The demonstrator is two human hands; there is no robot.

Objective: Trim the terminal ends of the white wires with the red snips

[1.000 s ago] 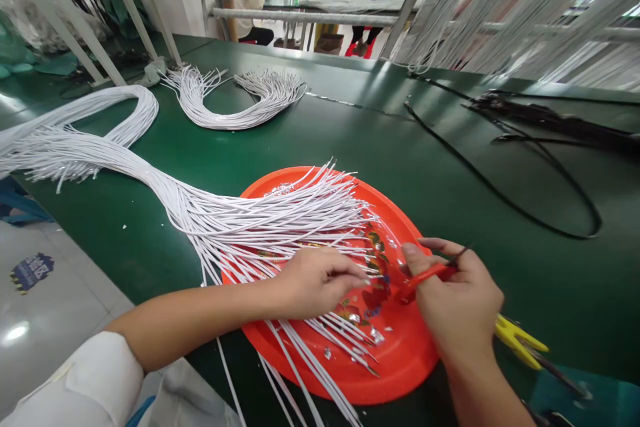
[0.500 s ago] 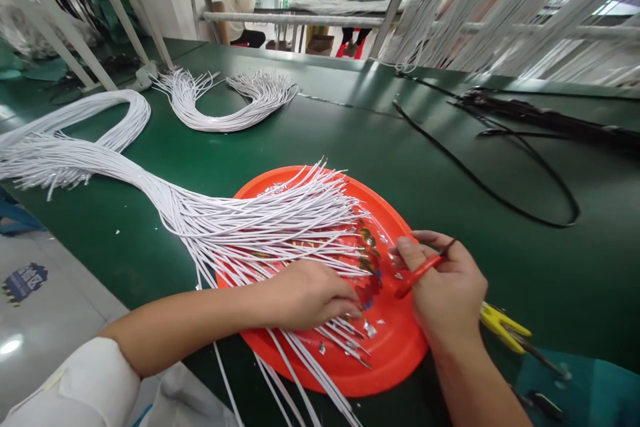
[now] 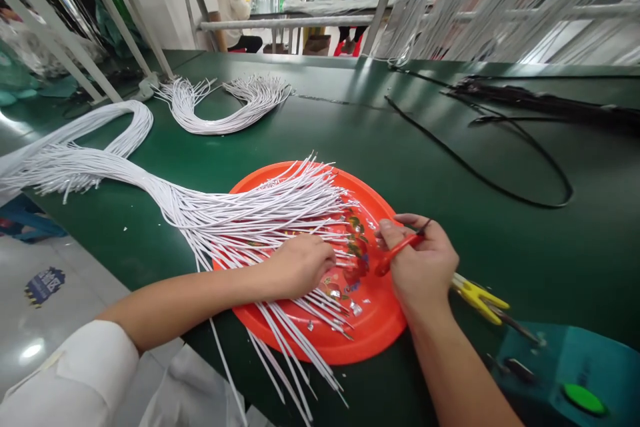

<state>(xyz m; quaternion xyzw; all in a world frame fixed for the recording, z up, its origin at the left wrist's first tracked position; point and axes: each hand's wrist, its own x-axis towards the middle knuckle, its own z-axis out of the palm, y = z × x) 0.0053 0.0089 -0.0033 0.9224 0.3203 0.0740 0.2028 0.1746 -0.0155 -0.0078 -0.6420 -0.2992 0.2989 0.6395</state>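
Gripping a red-handled tool (image 3: 404, 248) in the right hand (image 3: 427, 260), with fingers clamped around it, over the right side of a round red tray (image 3: 377, 337) printed with flowers. Reaching across white cables (image 3: 250, 217) with the left hand (image 3: 300, 267), fingers curled inward; cannot tell whether pinched on a cable or merely bent over the tray. With the cables fanned across the tray, ends mostly pointing right, and trailing back left along the green counter (image 3: 330, 127). On the tray, near the cable ends, small silvery scraps (image 3: 356, 307). Just beside the right wrist, a yellow-handled tool (image 3: 477, 299), near a teal case (image 3: 560, 347). Farther back, a curved white cable bundle (image 3: 220, 123) and, to the right, a looped black cable (image 3: 550, 153).
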